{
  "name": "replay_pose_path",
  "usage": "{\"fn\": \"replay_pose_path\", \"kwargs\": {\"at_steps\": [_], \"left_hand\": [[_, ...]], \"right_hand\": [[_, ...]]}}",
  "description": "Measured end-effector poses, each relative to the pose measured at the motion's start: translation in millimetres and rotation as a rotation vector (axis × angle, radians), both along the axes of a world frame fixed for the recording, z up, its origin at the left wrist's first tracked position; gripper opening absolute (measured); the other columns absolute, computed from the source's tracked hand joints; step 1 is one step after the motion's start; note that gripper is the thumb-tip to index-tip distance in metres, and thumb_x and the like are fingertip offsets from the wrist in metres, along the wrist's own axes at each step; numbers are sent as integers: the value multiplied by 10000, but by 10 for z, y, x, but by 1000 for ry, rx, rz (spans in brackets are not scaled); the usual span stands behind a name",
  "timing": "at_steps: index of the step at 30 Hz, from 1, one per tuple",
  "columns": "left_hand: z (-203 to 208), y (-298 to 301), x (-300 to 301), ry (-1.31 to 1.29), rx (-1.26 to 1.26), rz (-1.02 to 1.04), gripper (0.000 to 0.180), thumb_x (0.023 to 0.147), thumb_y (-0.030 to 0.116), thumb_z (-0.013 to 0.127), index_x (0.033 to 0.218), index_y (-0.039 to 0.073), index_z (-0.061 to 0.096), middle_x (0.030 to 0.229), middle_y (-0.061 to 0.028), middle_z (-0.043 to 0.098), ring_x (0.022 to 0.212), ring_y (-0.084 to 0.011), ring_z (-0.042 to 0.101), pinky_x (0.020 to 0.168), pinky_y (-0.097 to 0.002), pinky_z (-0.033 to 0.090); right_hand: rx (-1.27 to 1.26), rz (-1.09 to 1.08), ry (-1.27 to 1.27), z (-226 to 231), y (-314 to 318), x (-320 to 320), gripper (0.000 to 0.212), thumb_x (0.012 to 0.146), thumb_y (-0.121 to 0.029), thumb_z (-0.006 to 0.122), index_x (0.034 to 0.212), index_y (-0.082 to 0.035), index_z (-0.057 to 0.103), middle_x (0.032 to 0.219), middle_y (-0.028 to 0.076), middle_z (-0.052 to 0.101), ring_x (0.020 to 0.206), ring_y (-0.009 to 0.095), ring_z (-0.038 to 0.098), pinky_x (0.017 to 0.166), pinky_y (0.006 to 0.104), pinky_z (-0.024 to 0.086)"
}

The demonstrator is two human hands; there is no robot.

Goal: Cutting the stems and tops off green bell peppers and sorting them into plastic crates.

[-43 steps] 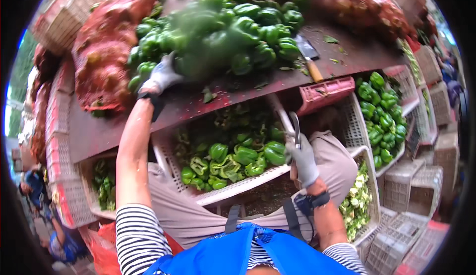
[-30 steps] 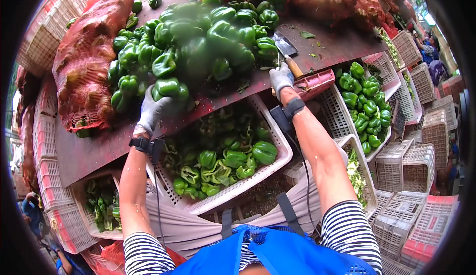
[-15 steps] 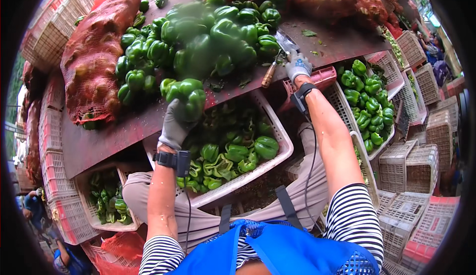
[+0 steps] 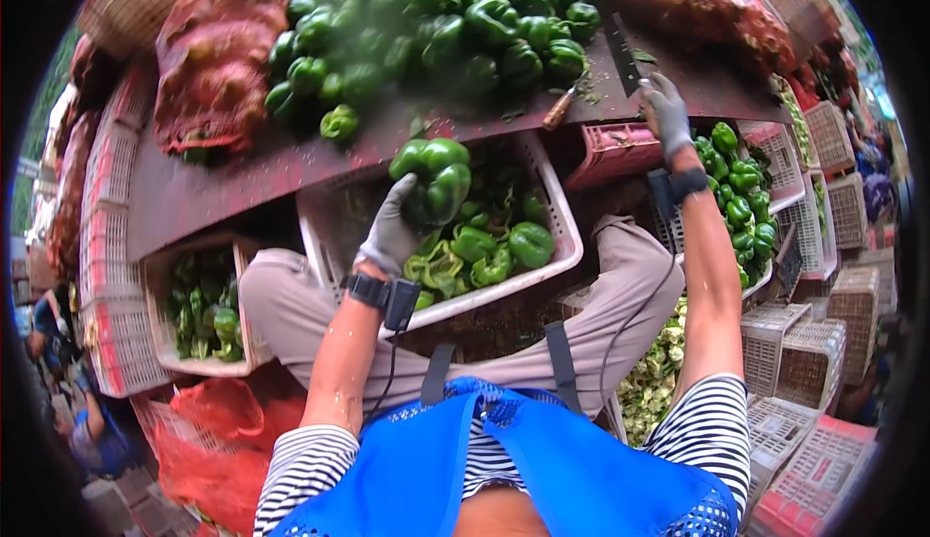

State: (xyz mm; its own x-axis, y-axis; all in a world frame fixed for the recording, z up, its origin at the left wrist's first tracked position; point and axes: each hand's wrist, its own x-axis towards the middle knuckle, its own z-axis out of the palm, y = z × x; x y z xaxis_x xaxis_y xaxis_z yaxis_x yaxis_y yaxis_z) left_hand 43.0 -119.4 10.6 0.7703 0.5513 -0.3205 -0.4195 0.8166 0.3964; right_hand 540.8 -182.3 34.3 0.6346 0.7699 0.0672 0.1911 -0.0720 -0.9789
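Note:
A large green bell pepper (image 4: pixel 433 181) is gripped in my gloved left hand (image 4: pixel 391 233), raised over a white crate (image 4: pixel 569 237). Inside that crate lie several green peppers (image 4: pixel 491 246), some of them cut or broken. My gloved right hand (image 4: pixel 666 116) is closed on a knife (image 4: pixel 622 56) at the table's right side, its dark blade pointing away from me. Left of the knife, a wooden-handled tool (image 4: pixel 559 110) lies at the table edge. A heap of whole green peppers (image 4: pixel 426 33) covers the table's middle, partly blurred. One small pepper (image 4: pixel 339 122) sits apart from them.
Red mesh sacks (image 4: pixel 228 53) flank the heap on the table (image 4: pixel 218 188). A pink crate (image 4: pixel 610 154) stands under the right edge, beside a crate of whole peppers (image 4: pixel 741 203). Another pepper crate (image 4: pixel 257 329) is at left. Stacked crates (image 4: pixel 107 256) and red netting (image 4: pixel 218 450) lie around.
My left hand has moved right, carrying the pepper over the crate. My right hand has shifted right with the knife, away from the wooden-handled tool. The whole view has shifted too.

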Motion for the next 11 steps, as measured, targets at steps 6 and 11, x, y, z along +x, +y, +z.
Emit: {"fn": "replay_pose_path", "kwargs": {"at_steps": [6, 11], "left_hand": [[-59, -232, -212, -115, -78, 44, 534, 908, 354, 636, 1360, 110, 493, 1347, -98, 561, 1202, -238, 573, 1013, -391, 487], [-2, -468, -307, 109, 30, 79, 526, 925, 364, 615, 1365, 105, 489, 1309, -88, 592, 1162, -218, 605, 1004, -396, 492]], "right_hand": [[182, 101, -28, 748, -754, -2275, 412, 884, -82, 600, 1285, -27, 527, 835, -12, 576, 658, 73, 507, 567, 243, 444], [38, 194, -409, 584, -943, -3008, 302, 843, -88, 645, 1144, -64, 621, 867, 42, 634, 728, 104, 596, 645, 255, 503]]}}
